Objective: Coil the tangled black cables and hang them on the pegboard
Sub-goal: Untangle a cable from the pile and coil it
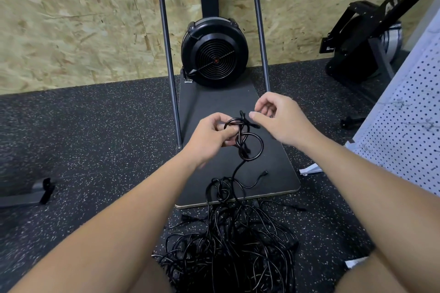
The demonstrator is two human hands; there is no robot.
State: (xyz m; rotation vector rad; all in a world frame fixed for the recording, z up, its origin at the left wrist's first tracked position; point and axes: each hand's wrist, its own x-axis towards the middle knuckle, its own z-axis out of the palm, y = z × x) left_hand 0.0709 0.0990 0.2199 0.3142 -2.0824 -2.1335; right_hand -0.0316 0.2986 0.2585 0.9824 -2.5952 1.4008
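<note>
Now left hand gripping cable loops

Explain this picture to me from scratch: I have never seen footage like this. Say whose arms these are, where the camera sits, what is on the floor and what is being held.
No machine here: a person wears a camera on the head, looking down at their own bare arms. The left hand grips small loops of a black cable. The right hand hovers beside the loops with curled fingers; whether it touches the cable is unclear. The cable trails down to a tangled pile of black cables on the speckled floor. Ahead stands a fan-wheel exercise machine; a white pegboard leans at right.
</note>
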